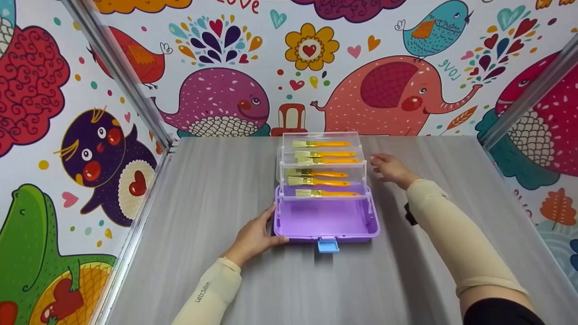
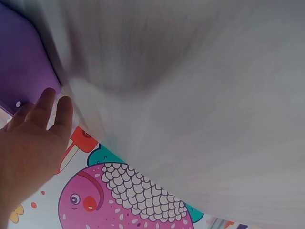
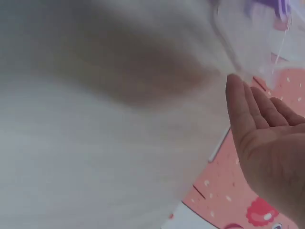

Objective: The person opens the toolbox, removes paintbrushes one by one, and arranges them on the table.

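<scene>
On the table stands a purple plastic box [image 1: 298, 237], its blue latch [image 1: 328, 246] hanging down in front. Clear tiered trays [image 1: 325, 136] are fanned out above its back half on thin side arms. In them lie several paintbrushes [image 1: 332, 174] with orange handles and pale bristles. My left hand [image 1: 255, 237] rests against the box's front left corner, thumb along the front rim and extended fingers [image 2: 45, 105] on the left side. To the right of the trays, my right hand [image 1: 390, 169] is held with fingers extended and nothing in its palm [image 3: 271, 138].
The grey wood-grain table [image 1: 207, 194] runs back to a wall printed with cartoon animals. Metal posts [image 1: 131, 76] stand at the corners. A small black object [image 1: 410, 215] shows beneath my right sleeve.
</scene>
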`<act>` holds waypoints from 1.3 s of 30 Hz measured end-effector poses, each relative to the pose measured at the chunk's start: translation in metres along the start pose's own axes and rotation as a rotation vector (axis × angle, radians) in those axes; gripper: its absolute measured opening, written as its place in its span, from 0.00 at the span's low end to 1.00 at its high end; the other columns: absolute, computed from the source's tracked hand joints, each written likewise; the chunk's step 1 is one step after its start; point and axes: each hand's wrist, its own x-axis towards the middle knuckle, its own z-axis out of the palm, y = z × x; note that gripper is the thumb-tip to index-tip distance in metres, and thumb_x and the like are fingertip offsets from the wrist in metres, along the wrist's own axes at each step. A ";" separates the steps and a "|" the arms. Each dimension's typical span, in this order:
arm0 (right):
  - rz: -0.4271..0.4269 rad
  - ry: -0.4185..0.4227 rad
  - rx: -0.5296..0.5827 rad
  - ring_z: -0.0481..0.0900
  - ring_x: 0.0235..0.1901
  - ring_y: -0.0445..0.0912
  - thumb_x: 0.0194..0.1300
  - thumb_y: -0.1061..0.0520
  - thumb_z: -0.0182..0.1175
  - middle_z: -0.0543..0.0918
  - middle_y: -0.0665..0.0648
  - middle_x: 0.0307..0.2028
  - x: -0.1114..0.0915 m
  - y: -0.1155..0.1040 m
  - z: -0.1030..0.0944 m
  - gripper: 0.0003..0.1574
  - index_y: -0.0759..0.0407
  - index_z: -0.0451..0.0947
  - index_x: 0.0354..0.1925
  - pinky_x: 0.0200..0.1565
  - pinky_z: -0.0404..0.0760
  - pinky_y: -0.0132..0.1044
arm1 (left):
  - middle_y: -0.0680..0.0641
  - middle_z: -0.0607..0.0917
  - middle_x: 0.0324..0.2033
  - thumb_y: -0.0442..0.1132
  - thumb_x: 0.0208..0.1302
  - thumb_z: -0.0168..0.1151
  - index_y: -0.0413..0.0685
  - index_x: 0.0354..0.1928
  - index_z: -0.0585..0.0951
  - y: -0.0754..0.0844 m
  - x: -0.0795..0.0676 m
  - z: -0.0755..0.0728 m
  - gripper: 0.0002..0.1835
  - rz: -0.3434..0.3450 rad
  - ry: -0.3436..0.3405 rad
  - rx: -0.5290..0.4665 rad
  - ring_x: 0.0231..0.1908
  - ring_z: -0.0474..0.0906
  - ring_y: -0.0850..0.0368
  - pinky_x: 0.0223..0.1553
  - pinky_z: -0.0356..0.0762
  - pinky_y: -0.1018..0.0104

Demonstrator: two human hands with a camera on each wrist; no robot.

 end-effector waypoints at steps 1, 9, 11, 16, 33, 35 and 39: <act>-0.018 0.006 -0.030 0.62 0.68 0.66 0.79 0.43 0.43 0.60 0.72 0.71 -0.001 -0.002 -0.003 0.41 0.68 0.50 0.76 0.64 0.67 0.61 | 0.40 0.67 0.70 0.54 0.49 0.79 0.49 0.77 0.58 0.000 0.000 0.000 0.57 -0.002 0.002 0.003 0.67 0.65 0.39 0.66 0.63 0.45; -0.083 0.004 -0.235 0.64 0.67 0.62 0.74 0.35 0.51 0.61 0.65 0.72 -0.017 -0.028 -0.027 0.47 0.61 0.53 0.77 0.62 0.70 0.58 | 0.40 0.65 0.72 0.56 0.50 0.78 0.49 0.78 0.58 0.000 0.000 -0.001 0.57 -0.011 -0.004 -0.002 0.69 0.63 0.39 0.67 0.60 0.46; -0.125 0.008 -0.264 0.65 0.67 0.62 0.73 0.36 0.53 0.62 0.64 0.72 -0.019 -0.037 -0.030 0.46 0.60 0.55 0.76 0.62 0.69 0.59 | 0.40 0.65 0.72 0.55 0.49 0.79 0.50 0.78 0.58 0.000 0.000 -0.001 0.57 -0.021 -0.003 -0.001 0.69 0.62 0.39 0.68 0.60 0.46; -0.223 0.050 -0.339 0.70 0.63 0.59 0.71 0.41 0.59 0.69 0.61 0.68 -0.019 -0.058 -0.026 0.41 0.58 0.63 0.73 0.60 0.73 0.57 | 0.38 0.65 0.71 0.55 0.49 0.79 0.50 0.78 0.58 -0.001 -0.001 -0.001 0.57 -0.015 -0.008 0.006 0.68 0.63 0.38 0.67 0.61 0.45; -0.395 -0.058 -0.512 0.77 0.55 0.53 0.68 0.45 0.64 0.81 0.57 0.58 0.000 -0.119 0.023 0.29 0.53 0.78 0.63 0.57 0.77 0.51 | 0.36 0.69 0.69 0.57 0.49 0.78 0.46 0.77 0.60 0.001 0.004 -0.001 0.56 0.039 0.008 0.034 0.66 0.67 0.38 0.65 0.64 0.46; -0.373 -0.064 -0.519 0.76 0.55 0.52 0.68 0.44 0.63 0.80 0.56 0.58 0.006 -0.119 0.026 0.29 0.52 0.78 0.64 0.56 0.77 0.51 | 0.36 0.69 0.69 0.57 0.49 0.78 0.46 0.77 0.59 0.000 0.003 0.000 0.57 0.041 0.008 0.036 0.66 0.67 0.37 0.65 0.64 0.46; -0.334 -0.077 -0.527 0.75 0.58 0.53 0.69 0.45 0.62 0.78 0.57 0.61 0.017 -0.118 0.030 0.29 0.53 0.77 0.65 0.57 0.77 0.51 | 0.36 0.68 0.69 0.56 0.49 0.78 0.46 0.77 0.59 -0.002 0.002 0.000 0.57 0.040 0.009 0.034 0.66 0.67 0.37 0.65 0.64 0.46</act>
